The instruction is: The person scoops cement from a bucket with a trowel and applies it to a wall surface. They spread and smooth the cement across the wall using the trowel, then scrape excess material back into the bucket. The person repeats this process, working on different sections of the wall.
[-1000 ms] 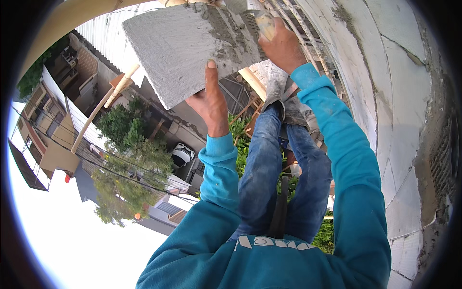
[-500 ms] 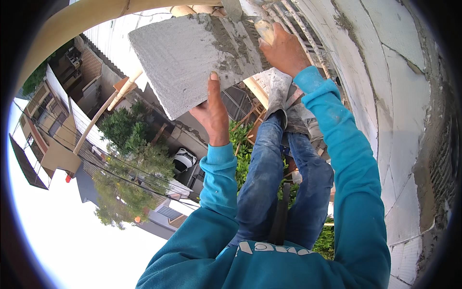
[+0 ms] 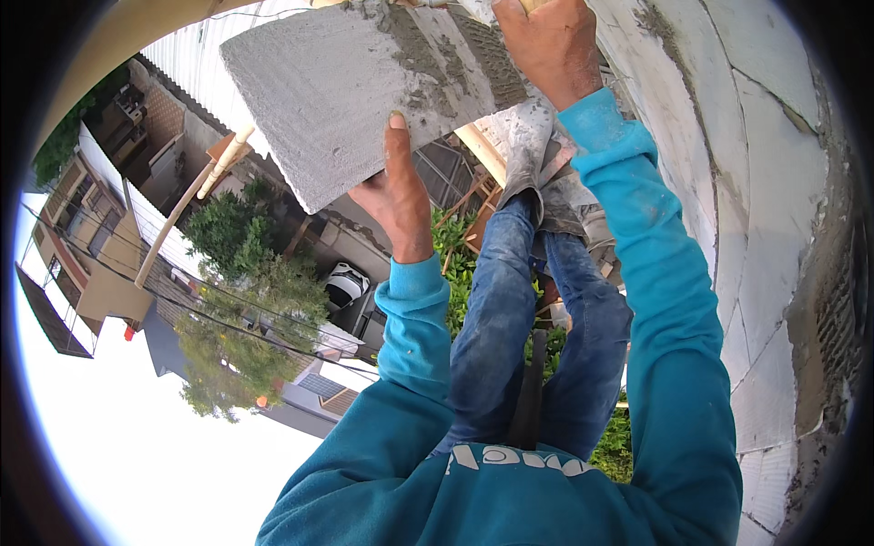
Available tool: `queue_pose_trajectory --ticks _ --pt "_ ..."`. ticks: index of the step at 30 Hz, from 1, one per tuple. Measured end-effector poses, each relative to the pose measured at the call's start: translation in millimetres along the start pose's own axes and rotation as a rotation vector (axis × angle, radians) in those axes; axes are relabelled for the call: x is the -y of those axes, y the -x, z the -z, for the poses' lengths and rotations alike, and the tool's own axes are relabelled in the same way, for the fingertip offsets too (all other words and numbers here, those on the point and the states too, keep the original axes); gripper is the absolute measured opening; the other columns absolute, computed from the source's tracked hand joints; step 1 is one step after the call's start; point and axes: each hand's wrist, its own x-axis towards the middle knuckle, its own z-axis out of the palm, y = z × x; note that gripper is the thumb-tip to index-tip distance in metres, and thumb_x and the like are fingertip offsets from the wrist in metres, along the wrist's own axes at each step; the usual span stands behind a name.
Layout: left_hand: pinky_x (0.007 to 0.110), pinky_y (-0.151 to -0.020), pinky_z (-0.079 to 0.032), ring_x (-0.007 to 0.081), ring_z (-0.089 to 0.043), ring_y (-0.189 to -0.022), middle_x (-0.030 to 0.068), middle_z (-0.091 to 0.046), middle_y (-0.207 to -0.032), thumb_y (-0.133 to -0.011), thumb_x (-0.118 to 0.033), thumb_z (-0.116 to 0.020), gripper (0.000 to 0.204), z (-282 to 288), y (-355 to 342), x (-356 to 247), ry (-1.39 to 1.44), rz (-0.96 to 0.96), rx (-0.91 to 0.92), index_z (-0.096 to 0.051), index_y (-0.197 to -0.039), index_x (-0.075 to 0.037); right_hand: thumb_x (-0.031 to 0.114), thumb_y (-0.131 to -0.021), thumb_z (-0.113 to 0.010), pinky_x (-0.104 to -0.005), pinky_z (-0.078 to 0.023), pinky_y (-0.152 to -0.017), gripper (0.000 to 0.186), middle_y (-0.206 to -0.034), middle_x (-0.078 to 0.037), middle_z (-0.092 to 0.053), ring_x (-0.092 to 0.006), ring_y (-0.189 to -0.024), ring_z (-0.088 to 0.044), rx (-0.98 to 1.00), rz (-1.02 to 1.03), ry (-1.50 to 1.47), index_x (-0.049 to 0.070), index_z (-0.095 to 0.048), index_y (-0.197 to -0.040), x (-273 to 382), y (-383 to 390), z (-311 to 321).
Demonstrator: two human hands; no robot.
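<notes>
A flat grey block (image 3: 314, 100) is propped on my left hand (image 3: 398, 200), its thumb pressed on the upper face and the other fingers hidden beneath. Wet mortar (image 3: 426, 59) coats the block's right-hand part, with combed ridges by the right edge. My right hand (image 3: 553, 50) is closed around the wooden handle (image 3: 528, 5) of a trowel at the top of the view, just right of the mortared edge. The trowel's blade cannot be made out.
A wall of pale blocks (image 3: 765, 182) with mortar joints curves up along my right. Bamboo poles (image 3: 228, 164) stand out at the left. Far below lie green plants (image 3: 455, 300), a white vehicle (image 3: 346, 287) and roofs, so I am high up. My boots (image 3: 521, 150) rest near timber.
My right hand has moved up and away with the trowel, whose blade has left view. The block has shifted slightly up and left, and more ridged mortar shows at its right edge.
</notes>
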Motion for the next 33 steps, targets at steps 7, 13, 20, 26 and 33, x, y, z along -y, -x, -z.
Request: queue_pose_trajectory --ticks 7,13,20,26,33 --pt "0.043 -0.095 -0.053 0.0271 -0.057 -0.116 0.0178 -0.051 -0.130 -0.084 -0.016 -0.076 0.071 -8.2 -2.0 -7.4 0.057 -0.053 0.037 -0.034 -0.138 0.002 0.027 -0.084 -0.066 -0.0484 -0.055 -0.080 0.038 -0.098 -0.023 -0.069 -0.0409 -0.092 -0.067 0.341 -0.113 0.303 0.000 -0.054 -0.108 -36.0 10.6 -13.7" --pt "0.043 -0.096 -0.053 0.0274 -0.057 -0.116 0.0181 -0.051 -0.131 -0.085 -0.016 -0.075 0.069 -3.8 -10.5 -0.4 -0.051 -0.051 0.124 -0.033 -0.139 -0.001 0.026 -0.084 -0.067 -0.0477 -0.056 -0.072 0.039 -0.089 -0.027 -0.068 -0.0441 -0.086 -0.067 0.247 -0.137 0.128 -0.002 -0.053 -0.107 -27.5 65.3 -3.4" --pt "0.042 -0.093 -0.054 0.0268 -0.058 -0.116 0.0186 -0.054 -0.127 -0.084 -0.016 -0.076 0.062 -2.9 -2.2 1.8 0.033 -0.010 -0.007 -0.043 -0.132 0.005 0.024 -0.086 -0.066 -0.0467 -0.054 -0.072 0.050 -0.088 -0.030 -0.067 -0.0443 -0.082 -0.068 0.143 -0.251 -0.245 -0.009 -0.050 -0.120 28.7 58.4 56.3" --pt "0.041 -0.093 -0.054 0.0261 -0.060 -0.113 0.0182 -0.057 -0.123 -0.083 -0.015 -0.077 0.058 -16.8 -5.5 -15.6 0.070 -0.070 0.037 -0.048 -0.129 0.006 0.025 -0.087 -0.065 -0.0479 -0.053 -0.064 0.043 -0.083 -0.031 -0.065 -0.0466 -0.075 -0.066 0.414 -0.278 0.236 -0.004 -0.048 -0.113 -47.9 116.2 7.1" --pt "0.035 -0.091 -0.050 0.0213 -0.060 -0.102 0.0147 -0.061 -0.113 -0.084 -0.013 -0.076 0.047 -9.9 -8.4 -1.3 0.076 -0.082 0.011 -0.054 -0.121 0.005 0.029 -0.086 -0.068 -0.0506 -0.055 -0.069 0.046 -0.084 -0.032 -0.065 -0.0476 -0.079 -0.066 0.075 -0.158 -0.123 -0.004 -0.046 -0.112 23.2 74.5 47.2"
